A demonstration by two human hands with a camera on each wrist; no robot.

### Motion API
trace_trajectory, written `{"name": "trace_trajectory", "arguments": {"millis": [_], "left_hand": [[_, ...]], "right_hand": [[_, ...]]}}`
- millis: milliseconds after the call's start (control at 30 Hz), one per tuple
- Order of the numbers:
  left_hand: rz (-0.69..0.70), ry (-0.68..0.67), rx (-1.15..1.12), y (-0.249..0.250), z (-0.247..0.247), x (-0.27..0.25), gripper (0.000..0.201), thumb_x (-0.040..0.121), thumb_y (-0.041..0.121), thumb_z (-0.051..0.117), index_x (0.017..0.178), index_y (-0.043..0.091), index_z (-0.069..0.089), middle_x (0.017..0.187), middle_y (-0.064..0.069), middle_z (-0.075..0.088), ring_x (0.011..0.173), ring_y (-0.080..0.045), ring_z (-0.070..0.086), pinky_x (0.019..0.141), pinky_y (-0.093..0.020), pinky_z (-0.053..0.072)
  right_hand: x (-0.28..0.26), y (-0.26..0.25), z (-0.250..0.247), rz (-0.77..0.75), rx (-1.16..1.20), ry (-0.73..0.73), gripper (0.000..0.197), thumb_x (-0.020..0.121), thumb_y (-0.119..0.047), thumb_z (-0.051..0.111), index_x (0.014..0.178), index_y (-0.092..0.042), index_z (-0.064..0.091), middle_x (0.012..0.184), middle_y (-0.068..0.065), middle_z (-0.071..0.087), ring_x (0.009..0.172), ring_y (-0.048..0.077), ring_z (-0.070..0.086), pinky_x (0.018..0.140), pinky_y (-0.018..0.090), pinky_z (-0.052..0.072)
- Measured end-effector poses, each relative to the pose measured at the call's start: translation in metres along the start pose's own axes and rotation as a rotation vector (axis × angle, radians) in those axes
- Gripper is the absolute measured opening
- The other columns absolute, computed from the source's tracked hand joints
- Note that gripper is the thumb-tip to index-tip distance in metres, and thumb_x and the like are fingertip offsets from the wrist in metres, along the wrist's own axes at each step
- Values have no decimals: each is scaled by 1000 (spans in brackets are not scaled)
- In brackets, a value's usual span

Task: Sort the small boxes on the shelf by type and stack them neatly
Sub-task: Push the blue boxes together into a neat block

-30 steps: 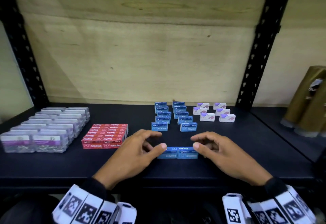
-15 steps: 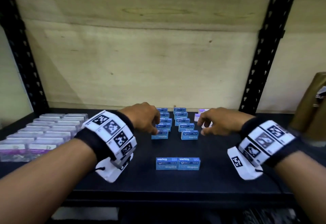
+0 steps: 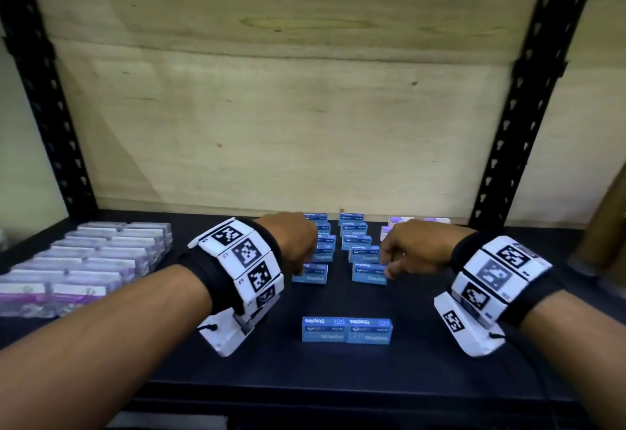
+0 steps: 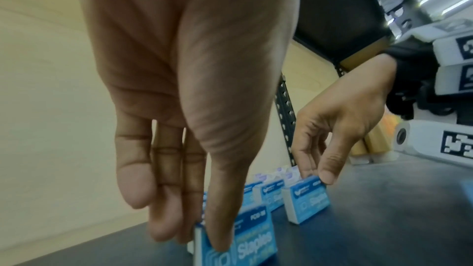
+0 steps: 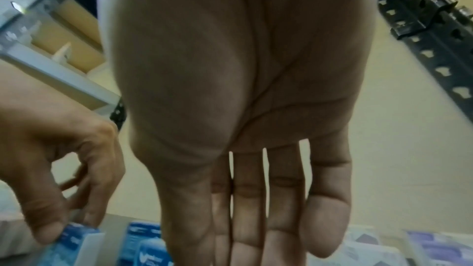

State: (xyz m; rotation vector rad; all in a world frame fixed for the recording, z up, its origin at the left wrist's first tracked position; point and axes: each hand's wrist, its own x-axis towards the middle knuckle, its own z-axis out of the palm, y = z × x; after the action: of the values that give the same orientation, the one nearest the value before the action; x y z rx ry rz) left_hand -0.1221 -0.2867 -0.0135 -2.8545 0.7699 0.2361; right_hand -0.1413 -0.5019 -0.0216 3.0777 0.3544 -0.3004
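Observation:
Blue staples boxes stand upright in two rows (image 3: 352, 238) at the middle of the black shelf (image 3: 440, 362). My left hand (image 3: 299, 268) pinches the front box of the left row (image 3: 313, 275); in the left wrist view, thumb and fingers of that hand (image 4: 194, 238) clamp this box (image 4: 253, 236). My right hand (image 3: 386, 268) pinches the front box of the right row (image 3: 367, 275) at its top edge, and the left wrist view shows this hand (image 4: 316, 177) on its box (image 4: 307, 199). Two more blue boxes (image 3: 347, 329) lie side by side nearer the front edge.
Rows of clear plastic boxes (image 3: 84, 267) fill the left of the shelf. White and purple boxes (image 3: 406, 221) stand at the back right behind my right hand. A gold cylinder (image 3: 609, 226) stands at the far right. Black uprights (image 3: 528, 90) and a plywood back wall bound the shelf.
Both hands left the pair of blue boxes at the front, reached back to the two rows, and now each pinches the front box of its row.

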Motion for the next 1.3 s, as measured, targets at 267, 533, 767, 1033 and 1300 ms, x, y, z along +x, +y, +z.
{"name": "trace_trajectory", "arguments": {"millis": [267, 533, 767, 1033, 1300], "left_hand": [[84, -54, -35, 0, 5, -37, 20, 86, 26, 74, 105, 21, 71, 90, 7, 66, 86, -15, 62, 79, -29, 51], [105, -56, -89, 1, 10, -60, 9, 84, 32, 76, 89, 31, 68, 69, 20, 53, 77, -8, 59, 79, -28, 53], [111, -146, -79, 4, 12, -69, 48, 76, 34, 81, 120, 35, 62, 107, 13, 60, 94, -14, 61, 86, -34, 54], [89, -129, -100, 22, 16, -70, 44, 80, 50, 74, 119, 32, 62, 102, 11, 56, 91, -14, 56, 77, -29, 46], [119, -97, -104, 33, 16, -65, 41, 84, 46, 71, 119, 28, 62, 112, 5, 61, 97, -17, 58, 83, -33, 51]], "right_hand": [[-47, -7, 10, -85, 110, -48, 10, 88, -36, 71, 94, -28, 73, 84, -14, 74, 78, 1, 66, 74, 18, 51], [-68, -16, 13, -115, 165, -94, 7, 90, -34, 69, 95, -29, 71, 87, -16, 75, 79, -2, 66, 73, 15, 50], [-77, -26, 9, -66, 177, -180, 35, 83, -40, 75, 115, -36, 62, 89, -17, 66, 75, -3, 59, 75, 19, 48], [-72, -45, 16, -89, 38, -111, 36, 85, -50, 70, 116, -35, 60, 88, -16, 60, 78, 4, 57, 72, 26, 47], [-67, -57, 18, -117, 5, -89, 36, 87, -47, 68, 119, -34, 59, 91, -15, 53, 87, 12, 57, 76, 29, 48]]}}
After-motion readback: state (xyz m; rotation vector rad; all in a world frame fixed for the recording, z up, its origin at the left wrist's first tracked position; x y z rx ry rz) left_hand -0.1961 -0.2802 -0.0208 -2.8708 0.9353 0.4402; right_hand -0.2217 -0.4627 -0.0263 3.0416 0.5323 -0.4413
